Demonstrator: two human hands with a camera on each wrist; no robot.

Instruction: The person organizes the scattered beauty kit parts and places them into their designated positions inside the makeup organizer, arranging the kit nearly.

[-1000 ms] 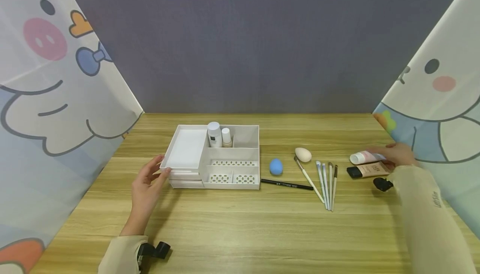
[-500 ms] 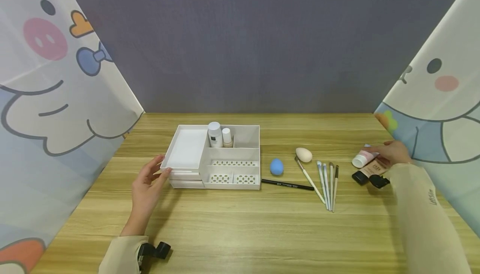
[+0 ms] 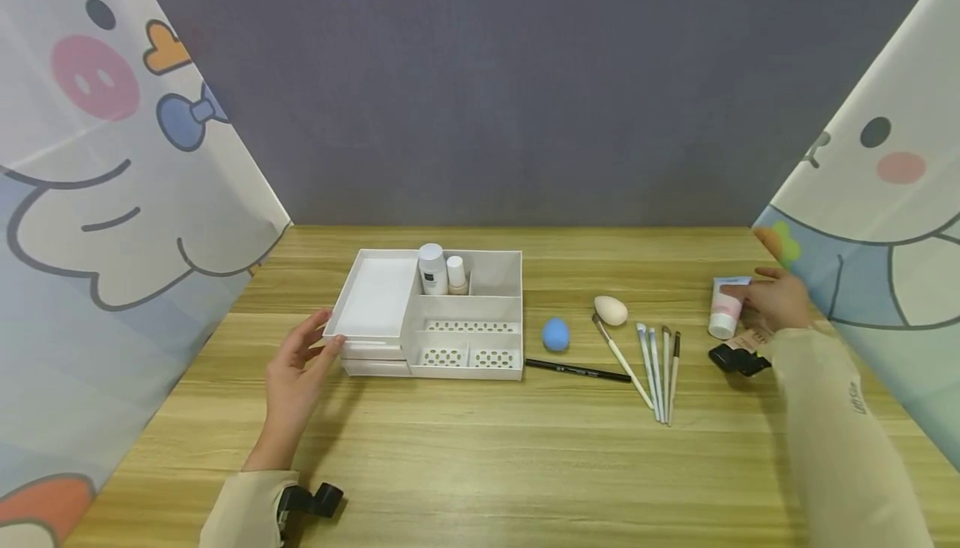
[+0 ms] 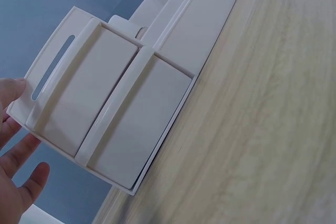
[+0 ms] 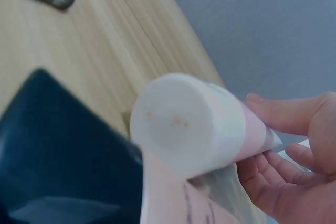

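Observation:
At the far right my right hand (image 3: 780, 298) pinches a pink and white squeeze tube (image 3: 726, 308), its white cap (image 5: 168, 124) pointing toward me. The thumb is on one side of the tube and curled fingers on the other in the right wrist view. A beige foundation tube (image 3: 752, 338) with a black cap (image 5: 63, 156) lies just in front, partly hidden by the wrist camera. My left hand (image 3: 296, 373) holds the near left corner of a white desktop organizer (image 3: 467, 305), thumb on the front and fingers along the side. Two drawers (image 4: 142, 119) face the left wrist camera.
Two white-capped bottles (image 3: 432, 271) stand in the organizer's back compartment. Right of it lie a blue makeup sponge (image 3: 556, 334), a cream sponge (image 3: 611, 311), a black pencil (image 3: 577, 371) and several makeup brushes (image 3: 660, 373). A grey panel (image 3: 517, 90) rises behind the table.
The pink and white tube has turned from lying sideways to pointing its cap toward me, with my right hand at its side. My left hand stays on the organizer.

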